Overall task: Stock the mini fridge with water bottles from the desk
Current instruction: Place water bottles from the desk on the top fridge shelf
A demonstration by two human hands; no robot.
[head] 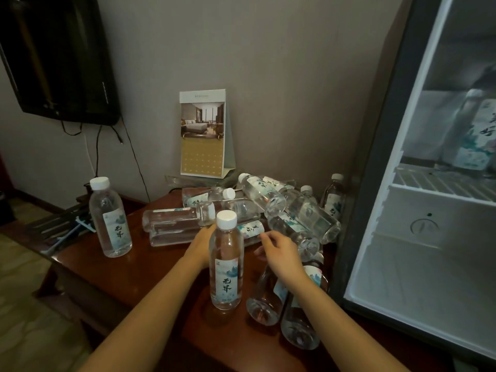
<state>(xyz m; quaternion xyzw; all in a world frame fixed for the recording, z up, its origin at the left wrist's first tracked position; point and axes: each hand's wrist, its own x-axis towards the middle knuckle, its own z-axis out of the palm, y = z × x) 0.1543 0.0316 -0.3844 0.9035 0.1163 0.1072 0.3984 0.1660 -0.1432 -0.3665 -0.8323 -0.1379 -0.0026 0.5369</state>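
Several clear water bottles with white caps lie piled on the brown wooden desk (pixel 128 280). One bottle (pixel 226 264) stands upright in front of me, and another upright bottle (pixel 110 218) stands at the desk's left. My left hand (pixel 198 247) reaches behind the front bottle to the lying bottles (pixel 174 229); its fingers are hidden. My right hand (pixel 280 255) hovers with loosely curled fingers over other lying bottles (pixel 300 312) and holds nothing. The mini fridge (pixel 418 264) stands open at the right, with one bottle (pixel 475 135) on its wire shelf (pixel 440 183).
A desk calendar (pixel 204 135) stands against the wall behind the pile. A wall-mounted TV (pixel 56 57) hangs at the upper left with cables dangling below it. The fridge's dark frame (pixel 375 162) borders the desk's right side. A low luggage rack (pixel 59 224) sits left of the desk.
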